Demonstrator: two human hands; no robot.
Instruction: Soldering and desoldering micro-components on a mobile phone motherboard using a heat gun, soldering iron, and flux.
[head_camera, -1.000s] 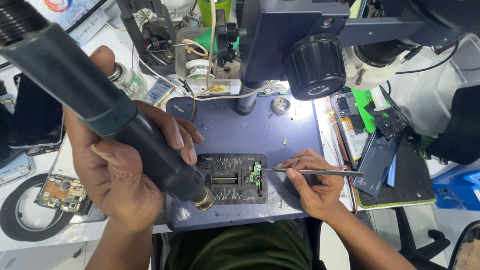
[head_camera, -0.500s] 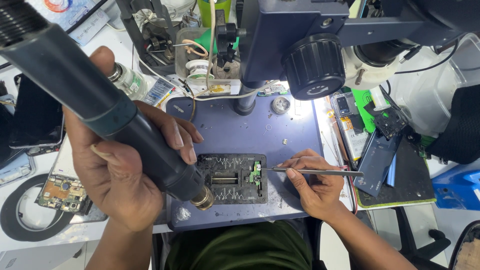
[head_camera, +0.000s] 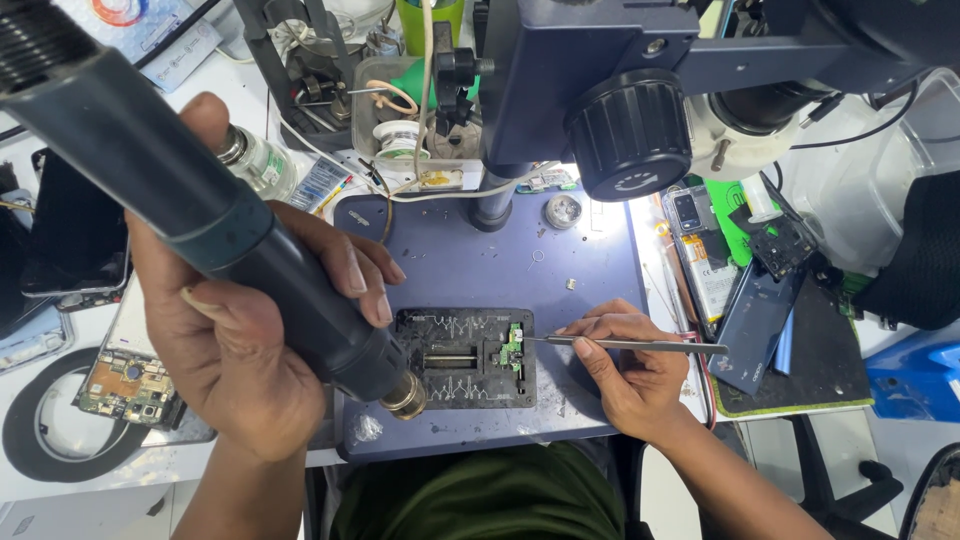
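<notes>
My left hand (head_camera: 240, 340) grips a dark hot-air gun (head_camera: 200, 220), its brass nozzle (head_camera: 405, 395) pointing down at the left edge of a black board holder (head_camera: 465, 358). A small green circuit board (head_camera: 512, 350) is clamped at the holder's right side. My right hand (head_camera: 625, 370) holds thin metal tweezers (head_camera: 620, 344), whose tips touch that green board. The holder rests on a blue-grey work mat (head_camera: 480, 270) under a microscope (head_camera: 620, 110).
A phone mainboard (head_camera: 128, 388) and a black ring lie at the left, with a dark phone (head_camera: 75, 235) beyond them. Phone parts and a dark blue back cover (head_camera: 755, 320) sit on a mat at the right. Wires, a solder spool and a small bottle (head_camera: 255, 160) crowd the back.
</notes>
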